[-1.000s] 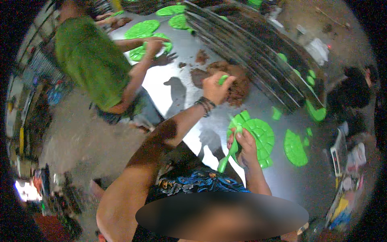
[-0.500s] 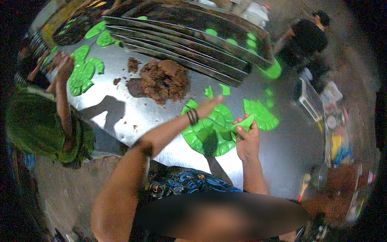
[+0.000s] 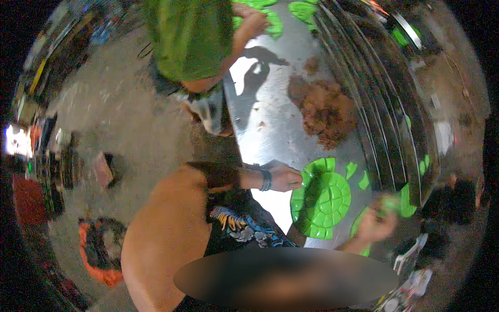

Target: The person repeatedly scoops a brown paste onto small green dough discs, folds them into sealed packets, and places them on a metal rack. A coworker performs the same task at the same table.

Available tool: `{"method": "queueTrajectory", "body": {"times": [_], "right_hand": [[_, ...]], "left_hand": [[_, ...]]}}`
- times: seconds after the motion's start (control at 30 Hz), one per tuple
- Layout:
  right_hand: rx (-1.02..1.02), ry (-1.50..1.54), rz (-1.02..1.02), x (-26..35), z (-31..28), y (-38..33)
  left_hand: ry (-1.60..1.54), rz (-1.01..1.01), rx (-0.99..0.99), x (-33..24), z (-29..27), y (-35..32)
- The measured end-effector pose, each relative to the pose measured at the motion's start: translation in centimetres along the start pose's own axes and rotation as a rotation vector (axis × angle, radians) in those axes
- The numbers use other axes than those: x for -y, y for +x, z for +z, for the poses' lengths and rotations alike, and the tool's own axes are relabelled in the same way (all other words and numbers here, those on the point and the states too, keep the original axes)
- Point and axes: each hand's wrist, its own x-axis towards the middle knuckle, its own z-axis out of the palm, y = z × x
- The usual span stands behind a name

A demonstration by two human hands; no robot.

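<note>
A round green piece (image 3: 327, 200), segmented like a turtle shell, lies on the metal table (image 3: 270, 138). My left hand (image 3: 285, 177), with dark bands at its wrist, has its fingers closed at the piece's left rim. Right of it, my right hand (image 3: 378, 221) is lifted and smeared by motion. A blurred green piece (image 3: 390, 203) shows at its fingers; its exact shape is unclear. Two small green pieces (image 3: 364, 180) lie past the shell's upper right. Part of another green piece shows under my right hand.
A crumbly brown mound (image 3: 330, 112) sits farther up the table. Upright metal trays (image 3: 382, 104) line its right side. At the top, a person in a green garment (image 3: 189, 36) has a hand (image 3: 252, 21) by more green pieces (image 3: 273, 23). An orange-edged bag (image 3: 99, 270) lies on the floor.
My view has swung left, so the table runs up the picture. My left hand has drawn back from above the shell to its rim. My right hand has moved off to the right.
</note>
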Motion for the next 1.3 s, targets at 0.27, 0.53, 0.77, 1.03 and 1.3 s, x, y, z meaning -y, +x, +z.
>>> {"method": "queueTrajectory", "body": {"times": [0.27,0.53,0.77,1.03,1.3], "right_hand": [[-0.279,-2.942,-0.475,4.1,-14.4,2.9],[0.224,-1.352,0.431,-18.9,-5.0,-6.2],[-0.006,-1.324,0.280,-30.0,4.4,-7.6],[-0.242,-1.387,0.579,-34.6,7.0,-9.7],[-0.338,-1.844,-0.458,-25.6,6.5,-10.2]], "left_hand": [[-0.391,-0.364,-0.594,-1.3,-4.1,-4.9],[-0.633,-0.273,-0.618,-1.6,-9.6,-8.1],[-0.617,-0.567,-0.908,-1.8,-13.3,-11.1],[-0.456,-0.426,-0.645,3.9,-12.6,-15.2],[-1.037,-0.598,-0.323,4.4,-11.1,-14.2]]}}
